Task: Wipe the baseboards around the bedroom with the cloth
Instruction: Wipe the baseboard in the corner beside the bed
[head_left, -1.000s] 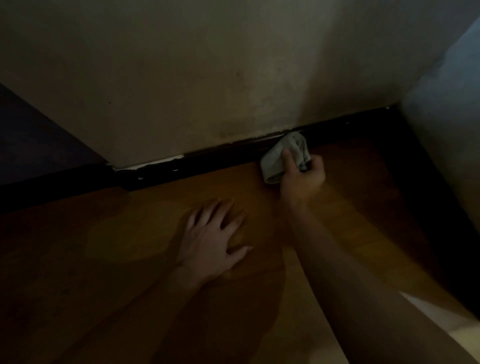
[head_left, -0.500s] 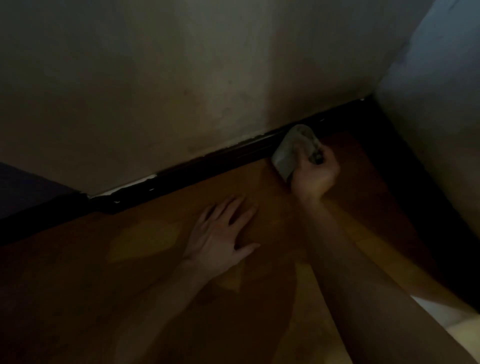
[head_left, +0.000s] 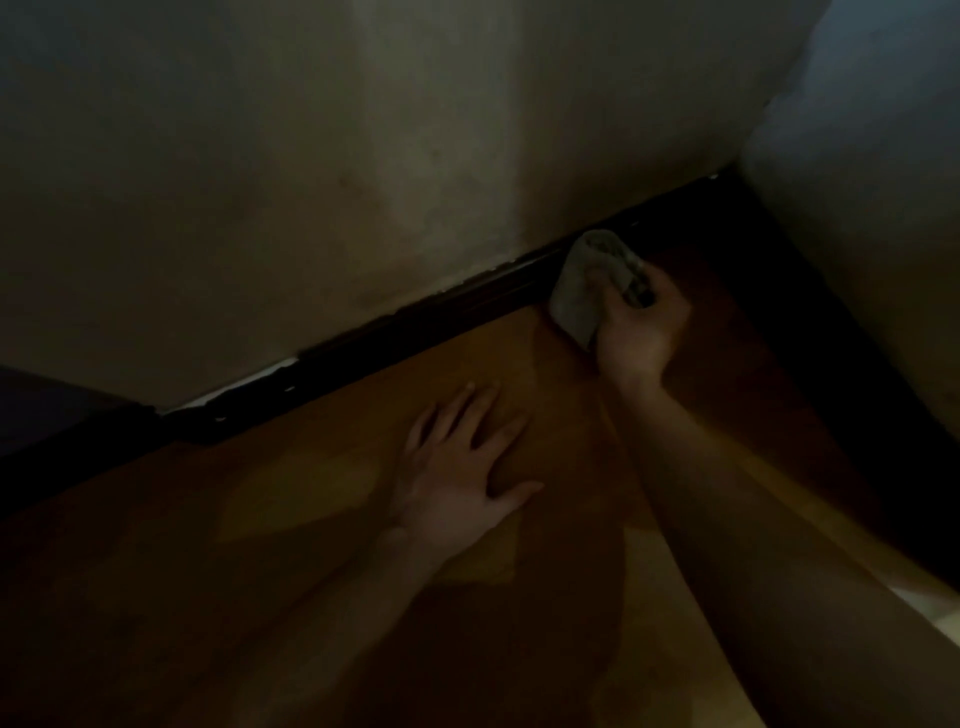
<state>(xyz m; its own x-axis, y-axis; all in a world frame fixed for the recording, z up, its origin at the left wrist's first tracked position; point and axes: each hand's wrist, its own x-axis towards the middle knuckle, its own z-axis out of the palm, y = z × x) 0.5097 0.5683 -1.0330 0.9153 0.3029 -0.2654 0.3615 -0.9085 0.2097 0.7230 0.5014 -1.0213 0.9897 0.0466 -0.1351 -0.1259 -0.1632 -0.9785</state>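
The left hand (head_left: 462, 483) lies flat on the wooden floor (head_left: 311, 519), fingers (head_left: 480, 410) straight and spread, holding nothing. Farther on, the right hand (head_left: 636, 332) has its fingers curled round a pale crumpled cloth (head_left: 576, 296), which touches the dark baseboard (head_left: 415, 327) at the foot of the wall (head_left: 363, 182), near the room's corner.
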